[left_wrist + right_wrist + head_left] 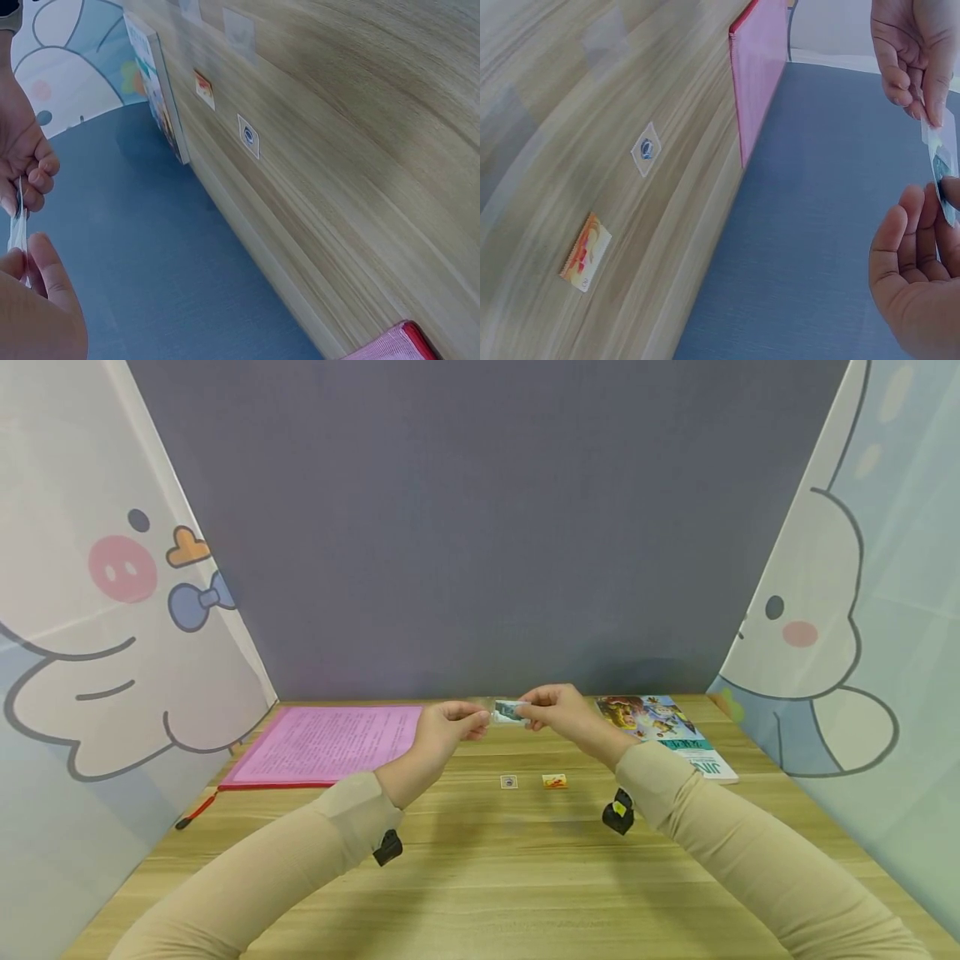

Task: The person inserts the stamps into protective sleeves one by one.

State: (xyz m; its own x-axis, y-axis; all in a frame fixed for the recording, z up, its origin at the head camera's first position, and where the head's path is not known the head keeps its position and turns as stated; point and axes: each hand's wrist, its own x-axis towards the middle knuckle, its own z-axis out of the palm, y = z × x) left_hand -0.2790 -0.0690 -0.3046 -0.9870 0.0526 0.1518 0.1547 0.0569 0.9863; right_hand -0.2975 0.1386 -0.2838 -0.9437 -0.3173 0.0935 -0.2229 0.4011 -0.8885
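Both hands are raised above the far part of the table, facing each other. Between them is a small clear sleeve (pixel 491 713) with a dark teal stamp-like picture piece (pixel 508 710). My left hand (pixel 448 731) pinches the sleeve's left end between thumb and fingers. At the other end, my right hand (pixel 562 714) pinches the teal piece, its thumb over the front in the right wrist view. Whether that piece lies fully inside the sleeve, I cannot tell. Below the hands, a pale stamp (pixel 509 782) and a yellow-and-red stamp (pixel 554 782) lie flat.
A pink mesh zip pouch (pixel 322 743) with printed paper inside lies at the back left. A colourful book (pixel 660 727) lies at the back right. Faint translucent rectangles (pixel 605 43) show on the wooden table nearer me. A grey panel (pixel 487 527) stands behind.
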